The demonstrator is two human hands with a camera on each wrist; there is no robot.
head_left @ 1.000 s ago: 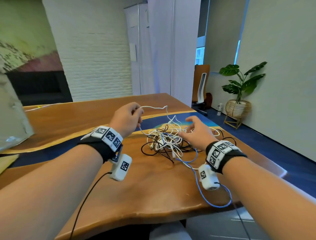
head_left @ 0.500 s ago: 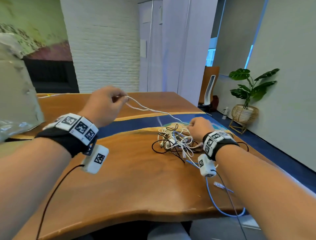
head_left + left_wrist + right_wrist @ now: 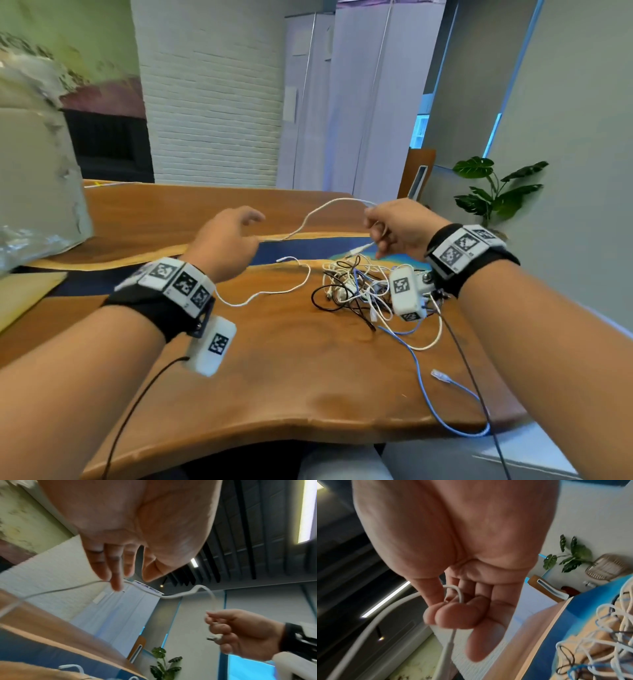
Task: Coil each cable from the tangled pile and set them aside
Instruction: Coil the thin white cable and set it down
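Note:
A tangled pile (image 3: 356,291) of white, black and blue cables lies on the wooden table (image 3: 291,359), below my right wrist. One white cable (image 3: 322,207) is lifted out of it and arcs between my hands. My right hand (image 3: 380,226) holds it above the pile, thumb and curled fingers pinching the cable (image 3: 460,593) close to its plug (image 3: 356,250). My left hand (image 3: 257,229) hovers over the table's blue strip, fingers relaxed and thumb apart. The cable (image 3: 180,595) passes behind its fingertips (image 3: 116,584), unpinched.
A second loose white cable (image 3: 274,291) snakes across the table between left wrist and pile. A blue network cable (image 3: 421,380) trails off the front edge at the right. A crumpled grey bag (image 3: 34,192) stands at the far left. A potted plant (image 3: 493,192) stands beyond the table.
My right hand left the pile, rose, and now pinches the white cable's plug end. My left hand has let go of its grip and swung in toward the middle.

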